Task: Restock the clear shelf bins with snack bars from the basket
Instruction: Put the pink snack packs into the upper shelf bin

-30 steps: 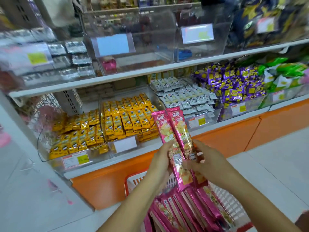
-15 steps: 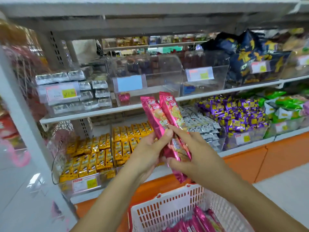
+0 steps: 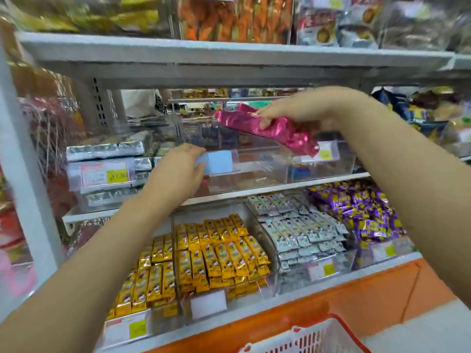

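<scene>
My right hand (image 3: pixel 293 112) grips pink-wrapped snack bars (image 3: pixel 270 129) and holds them tilted above the open top of a nearly bare clear bin (image 3: pixel 254 171) on the middle shelf. My left hand (image 3: pixel 178 171) rests on that bin's front left edge, fingers over its blue label holder (image 3: pixel 216 163). Just the rim of the red and white basket (image 3: pixel 313 337) shows at the bottom edge; its contents are out of view.
Neighbouring clear bins hold silver packs (image 3: pixel 104 151), yellow bars (image 3: pixel 216 253), grey-white packs (image 3: pixel 298 225) and purple sweets (image 3: pixel 364 210). A shelf board (image 3: pixel 204 57) hangs close above the middle bin. An orange base panel (image 3: pixel 356 299) runs below.
Both hands rose from chest height to the middle shelf. My left hand let go of the pink bars and went to the bin's front; my right carried the bars over the bin.
</scene>
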The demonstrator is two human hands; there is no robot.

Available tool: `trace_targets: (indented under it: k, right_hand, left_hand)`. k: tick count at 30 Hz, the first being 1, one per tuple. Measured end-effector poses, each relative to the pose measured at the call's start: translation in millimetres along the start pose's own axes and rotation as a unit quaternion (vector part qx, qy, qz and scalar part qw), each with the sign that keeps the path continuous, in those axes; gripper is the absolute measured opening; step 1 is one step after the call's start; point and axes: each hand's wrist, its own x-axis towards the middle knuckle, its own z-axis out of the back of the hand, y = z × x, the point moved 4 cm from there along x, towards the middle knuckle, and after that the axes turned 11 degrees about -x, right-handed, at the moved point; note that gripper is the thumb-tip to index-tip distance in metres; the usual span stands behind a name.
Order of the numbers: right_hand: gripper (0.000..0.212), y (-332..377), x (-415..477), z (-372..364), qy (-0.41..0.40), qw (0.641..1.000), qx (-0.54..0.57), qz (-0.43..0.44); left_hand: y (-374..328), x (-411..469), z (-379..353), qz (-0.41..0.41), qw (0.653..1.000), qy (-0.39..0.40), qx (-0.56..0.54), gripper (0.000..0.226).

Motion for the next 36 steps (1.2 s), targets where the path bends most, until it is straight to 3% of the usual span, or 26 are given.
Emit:
trace_targets:
  k: [2, 7, 11, 13, 22, 32, 36]
  right_hand:
    - [0.014, 14.0, 28.1, 5.3, 0.026, 0.998, -0.049, -0.034]
    - [0.012, 34.7, 87.0, -14.5, 0.11, 0.973, -0.178, -0.101]
    - [0.026, 38.4, 125.3, -40.7, 0.101, 0.949, -0.279, -0.104]
    - [0.024, 37.2, 144.3, -52.6, 0.098, 0.95, -0.279, -0.101]
    - [0.034, 36.4, 156.8, -92.5, 0.239, 0.924, -0.283, -0.096]
    - [0.032, 39.7, 150.6, -94.7, 0.218, 0.965, -0.111, -0.091]
    - [0.032, 41.4, 128.7, -86.9, 0.161, 0.977, -0.124, -0.06]
  left_hand:
    - [7.5, 3.4, -1.4, -0.01, 1.0, 0.02, 0.015, 0.04]
    - [13.3, 4.0, 0.5, -0.027, 0.999, 0.044, 0.016, 0.042]
    - [13.3, 2.9, 5.7, -0.03, 0.998, 0.056, -0.003, 0.041]
    - [12.6, 3.1, 7.6, -0.034, 0.998, 0.056, -0.008, 0.039]
    - [15.8, 3.7, 6.7, -0.051, 0.997, 0.058, -0.017, 0.04]
    - [20.2, 3.5, 4.0, -0.054, 0.996, 0.072, 0.006, 0.045]
    - [21.3, -1.5, -1.1, -0.041, 0.995, 0.092, -0.001, 0.049]
